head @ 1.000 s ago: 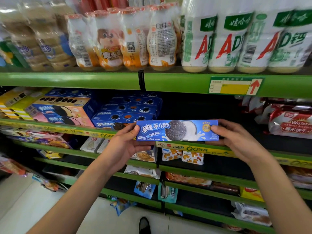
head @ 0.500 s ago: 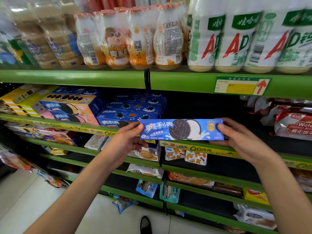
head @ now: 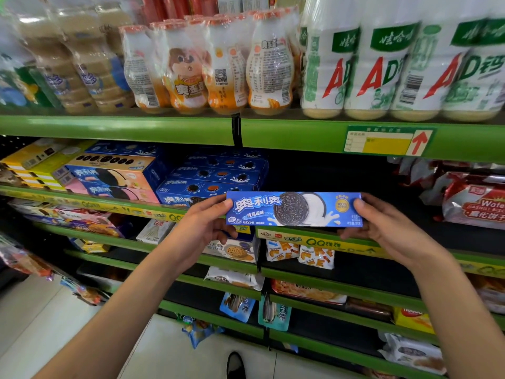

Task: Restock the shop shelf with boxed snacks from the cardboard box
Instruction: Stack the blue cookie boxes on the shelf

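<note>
Blue cookie box (head: 294,209) sits slightly higher than before; left hand (head: 200,231) and right hand (head: 388,228) pinch its ends

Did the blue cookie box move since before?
No, hardly at all. The blue cookie box, held by the left hand and right hand, sits in the same spot, below and right of the black shelf divider.

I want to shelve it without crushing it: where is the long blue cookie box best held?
By its two short ends, as now: left hand and right hand come from either side. The long blue cookie box lies level and slim, so end grips keep its printed front uncovered.
</note>
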Motion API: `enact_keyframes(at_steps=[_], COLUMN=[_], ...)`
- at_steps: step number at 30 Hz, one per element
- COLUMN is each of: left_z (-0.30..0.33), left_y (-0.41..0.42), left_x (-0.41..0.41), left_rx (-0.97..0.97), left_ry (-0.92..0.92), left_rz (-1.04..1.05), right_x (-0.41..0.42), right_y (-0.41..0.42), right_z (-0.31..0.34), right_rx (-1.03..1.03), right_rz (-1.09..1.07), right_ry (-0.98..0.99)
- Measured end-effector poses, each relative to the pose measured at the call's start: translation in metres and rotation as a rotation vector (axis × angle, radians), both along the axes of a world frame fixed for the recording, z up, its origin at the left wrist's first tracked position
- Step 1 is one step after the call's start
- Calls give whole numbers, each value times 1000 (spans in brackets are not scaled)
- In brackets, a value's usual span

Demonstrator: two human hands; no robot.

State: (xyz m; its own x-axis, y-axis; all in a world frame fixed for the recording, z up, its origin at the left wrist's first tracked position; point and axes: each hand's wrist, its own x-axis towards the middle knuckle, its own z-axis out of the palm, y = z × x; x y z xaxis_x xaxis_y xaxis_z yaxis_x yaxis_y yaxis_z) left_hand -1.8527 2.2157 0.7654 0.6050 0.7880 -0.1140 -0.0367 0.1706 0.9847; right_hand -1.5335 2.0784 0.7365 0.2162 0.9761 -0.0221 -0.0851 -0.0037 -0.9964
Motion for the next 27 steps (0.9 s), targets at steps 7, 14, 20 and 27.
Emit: enact_keyframes(at_steps=[7, 14, 20, 27], left_z=[-1, 0, -4, -6], left_y=[0, 0, 1, 2], left_x=[-1, -3, -7, -1], left_rx=[5, 23, 223, 222], left_ry=[7, 10, 20, -16], left_rz=[-1, -7, -74, -69], right_x=[-2, 0, 15, 18], right_y=[-1, -3, -10, -5], right_z=[2, 0, -6, -10], right_rx=[-29, -7, 59, 80], right_rz=[0, 48, 151, 158], right_ry=[-37, -26, -48, -9])
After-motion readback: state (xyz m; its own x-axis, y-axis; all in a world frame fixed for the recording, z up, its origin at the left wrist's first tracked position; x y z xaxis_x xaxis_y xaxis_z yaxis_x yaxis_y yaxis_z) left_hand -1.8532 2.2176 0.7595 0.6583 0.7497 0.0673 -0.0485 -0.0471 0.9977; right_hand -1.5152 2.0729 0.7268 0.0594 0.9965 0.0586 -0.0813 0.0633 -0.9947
